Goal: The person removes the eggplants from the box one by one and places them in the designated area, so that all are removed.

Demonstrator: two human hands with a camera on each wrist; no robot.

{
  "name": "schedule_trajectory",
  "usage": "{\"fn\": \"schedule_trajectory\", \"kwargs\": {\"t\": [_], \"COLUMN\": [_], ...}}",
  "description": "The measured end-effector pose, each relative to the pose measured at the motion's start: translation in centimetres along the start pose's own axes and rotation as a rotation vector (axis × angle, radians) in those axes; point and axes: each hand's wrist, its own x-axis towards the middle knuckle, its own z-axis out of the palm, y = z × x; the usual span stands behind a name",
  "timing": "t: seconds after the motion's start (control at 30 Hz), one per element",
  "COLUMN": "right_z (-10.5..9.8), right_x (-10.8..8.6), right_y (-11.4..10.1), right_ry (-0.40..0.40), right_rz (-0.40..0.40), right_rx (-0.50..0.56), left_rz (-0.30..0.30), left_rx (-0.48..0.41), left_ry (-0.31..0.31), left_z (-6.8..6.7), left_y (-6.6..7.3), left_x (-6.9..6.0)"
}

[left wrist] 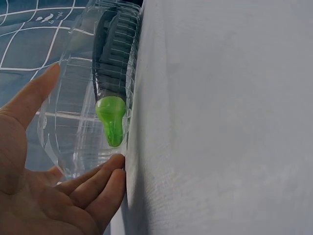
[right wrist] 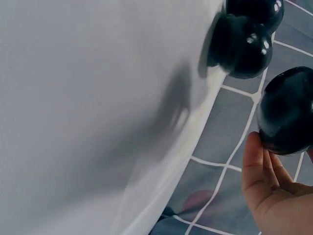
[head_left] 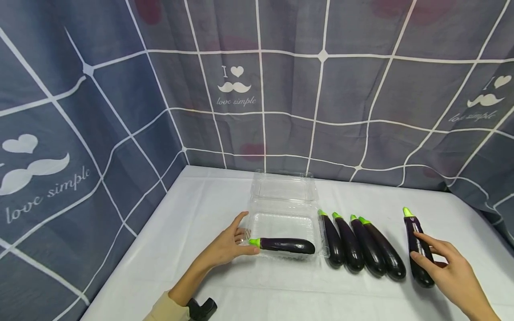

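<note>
A clear plastic clamshell box point(head_left: 283, 218) lies with its lid opened toward the back. Inside its front part is one eggplant point(head_left: 287, 245), lying crosswise with the green stem end to the left. My left hand point(head_left: 226, 245) is at the box's left side, fingers spread; in the left wrist view, its fingertips point(left wrist: 116, 160) touch or nearly touch the plastic beside the green end. At the right, my right hand point(head_left: 451, 269) holds another eggplant point(head_left: 415, 236) between thumb and fingers, stem end pointing away. In the right wrist view this eggplant point(right wrist: 288, 112) appears raised off the table.
Several eggplants point(head_left: 353, 245) lie side by side between the box and my right hand, the leftmost against the box's right edge. A white cloth point(head_left: 289, 290) covers the table. Grey checked curtains point(head_left: 289, 89) hang along the back and left. A black object point(head_left: 202, 308) is at my left wrist.
</note>
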Motion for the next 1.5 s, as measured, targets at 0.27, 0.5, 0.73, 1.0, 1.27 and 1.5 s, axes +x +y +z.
{"fn": "schedule_trajectory", "kwargs": {"t": [0.27, 0.5, 0.73, 1.0, 1.27, 1.5], "right_z": [-0.1, 0.1, 0.4, 0.8, 1.0, 1.2], "right_x": [0.4, 0.5, 0.6, 0.7, 1.2, 1.2], "right_y": [0.7, 1.0, 1.4, 1.8, 2.2, 2.0], "right_ry": [-0.118, -0.169, -0.128, -0.122, -0.147, -0.166], "right_rz": [0.077, 0.069, -0.011, -0.066, -0.055, -0.031], "right_rx": [-0.029, -0.021, -0.031, -0.009, 0.003, -0.025], "left_rz": [0.015, 0.012, 0.005, 0.011, 0.015, 0.009], "left_rx": [-0.03, -0.022, -0.022, -0.04, -0.039, -0.021], "left_ry": [-0.022, -0.013, -0.007, -0.005, -0.006, 0.0], "left_z": [0.2, 0.2, 0.3, 0.3, 0.2, 0.1], "left_y": [-0.1, -0.1, -0.1, 0.3, 0.3, 0.1], "left_x": [0.2, 0.1, -0.1, 0.0, 0.0, 0.0]}}
